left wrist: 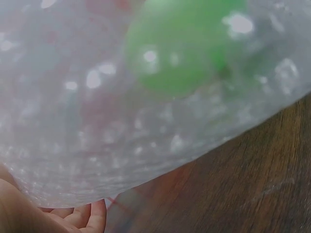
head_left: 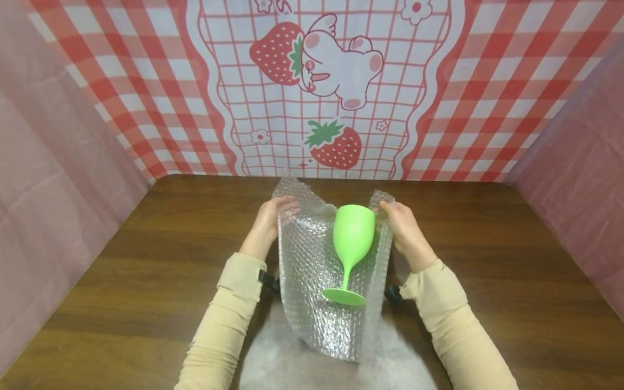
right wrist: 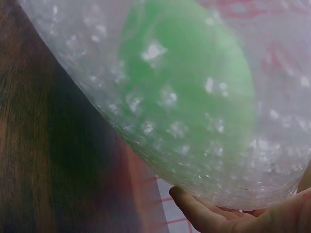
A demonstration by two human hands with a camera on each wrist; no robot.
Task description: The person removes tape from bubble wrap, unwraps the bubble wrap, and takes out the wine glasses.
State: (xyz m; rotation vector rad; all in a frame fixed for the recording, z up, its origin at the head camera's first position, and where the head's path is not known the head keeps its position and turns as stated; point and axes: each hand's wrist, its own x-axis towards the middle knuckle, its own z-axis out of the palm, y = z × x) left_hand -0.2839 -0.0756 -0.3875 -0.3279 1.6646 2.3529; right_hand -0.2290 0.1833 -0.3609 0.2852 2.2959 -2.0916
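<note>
A bright green goblet (head_left: 354, 233) lies on a sheet of clear bubble wrap (head_left: 312, 271), its bowl toward the back and its round foot toward the front. My left hand (head_left: 276, 219) grips the wrap's far left corner, the thumb over the film. On the other side my right hand (head_left: 403, 225) pinches the far right edge, close by the goblet's bowl. Both side edges of the wrap curve upward around the goblet. Through the film, the left wrist view shows the green bowl (left wrist: 180, 48) blurred, and the right wrist view shows it larger (right wrist: 189, 87).
A brown wooden table (head_left: 122, 303) spreads under the hands. Behind it hangs a red checked cloth (head_left: 161, 108) with strawberry prints, and pink curtains (head_left: 44, 162) close off the sides. A pale grey rounded surface (head_left: 273, 357) shows at the front edge.
</note>
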